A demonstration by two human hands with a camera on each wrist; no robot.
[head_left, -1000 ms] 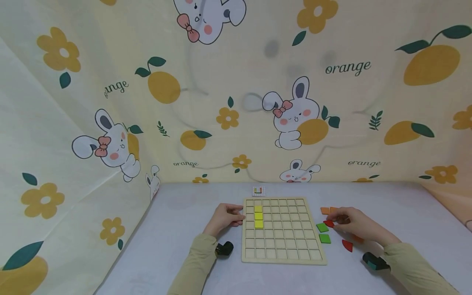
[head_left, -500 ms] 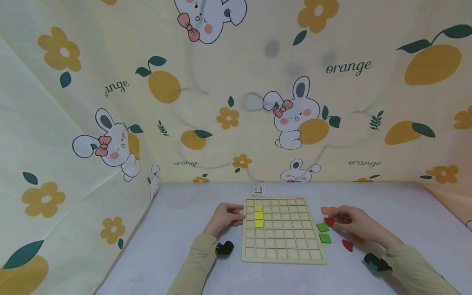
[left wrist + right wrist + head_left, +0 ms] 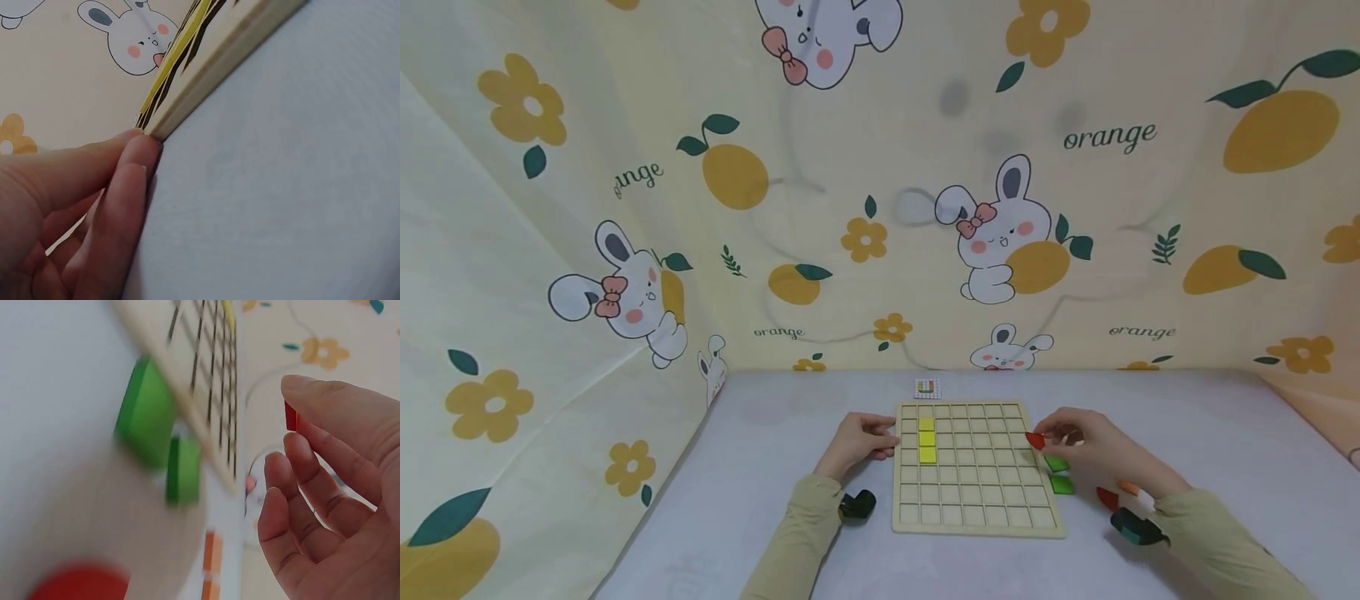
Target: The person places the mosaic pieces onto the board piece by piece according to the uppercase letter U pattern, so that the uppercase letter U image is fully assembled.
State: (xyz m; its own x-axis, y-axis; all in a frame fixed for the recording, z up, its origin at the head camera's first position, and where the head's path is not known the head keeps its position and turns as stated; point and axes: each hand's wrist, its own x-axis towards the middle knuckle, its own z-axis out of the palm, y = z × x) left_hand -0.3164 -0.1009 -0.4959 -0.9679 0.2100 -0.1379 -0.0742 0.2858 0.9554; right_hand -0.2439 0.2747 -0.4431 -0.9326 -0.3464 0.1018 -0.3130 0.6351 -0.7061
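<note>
A pale wooden grid board (image 3: 976, 492) lies on the table, with several yellow square tiles (image 3: 927, 439) in its second column from the left. My left hand (image 3: 859, 439) pinches the board's left edge between thumb and fingers; in the left wrist view the fingertips (image 3: 140, 147) meet at that edge. Above the board's right rim, my right hand (image 3: 1093, 446) holds a red quarter-round tile (image 3: 1035, 440) between thumb and index finger. The right wrist view shows this red tile (image 3: 291, 417) edge-on, with the other fingers curved below it. Two green tiles (image 3: 1061, 485) lie beside the board.
Another red tile (image 3: 1107, 498) and an orange tile (image 3: 1129, 487) lie near the right wrist. More orange tiles (image 3: 212, 551) show in the right wrist view. A small pattern card (image 3: 927, 388) lies behind the board. A printed curtain (image 3: 865, 167) stands behind the table.
My right hand has lifted the red tile off the table and carried it left to the board's right rim. The left hand and the yellow tiles stay put.
</note>
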